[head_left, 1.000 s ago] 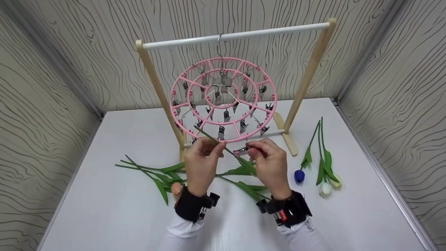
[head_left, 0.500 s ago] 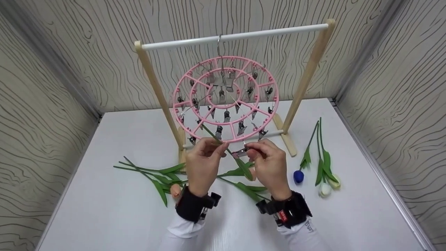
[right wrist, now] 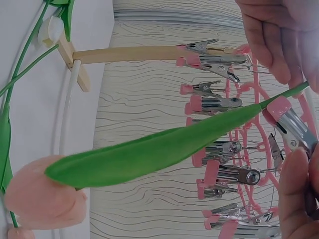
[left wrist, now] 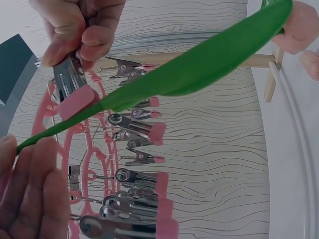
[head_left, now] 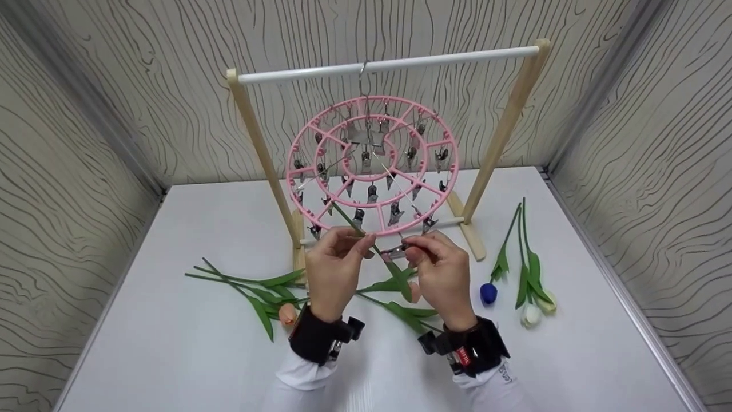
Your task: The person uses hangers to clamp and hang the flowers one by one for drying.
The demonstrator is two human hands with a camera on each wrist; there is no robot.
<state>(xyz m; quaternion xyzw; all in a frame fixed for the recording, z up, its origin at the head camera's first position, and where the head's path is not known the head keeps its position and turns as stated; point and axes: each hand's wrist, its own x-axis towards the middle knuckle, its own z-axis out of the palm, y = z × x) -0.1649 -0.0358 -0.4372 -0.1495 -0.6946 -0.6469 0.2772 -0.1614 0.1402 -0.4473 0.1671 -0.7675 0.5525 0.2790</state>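
Note:
My left hand (head_left: 336,269) pinches the thin green stem of an artificial peach tulip (right wrist: 45,191) between thumb and fingers. The tulip hangs slanting, its bloom down beside the right hand and its long leaf (left wrist: 199,59) above the bloom. With thumb and fingertips, my right hand (head_left: 443,274) holds a metal clip (left wrist: 72,84) at its handle end. The clip's pink tips meet the stem just above the leaf; whether they clamp it fully, I cannot tell. This clip is at the front edge of a round pink hanger (head_left: 374,229) with several other clips (right wrist: 232,174).
The hanger's hook hangs from a white rod (head_left: 446,59) on a wooden stand (head_left: 503,137). Several tulips, one with a peach bloom (head_left: 287,314), lie at left and under the hands. A blue tulip (head_left: 488,293) and pale tulips (head_left: 531,315) lie at right.
The hanger has turned slightly and shifted right. The held tulip's leaf end has swung down, and its peach bloom now shows beside the right hand. Both hands keep almost the same place.

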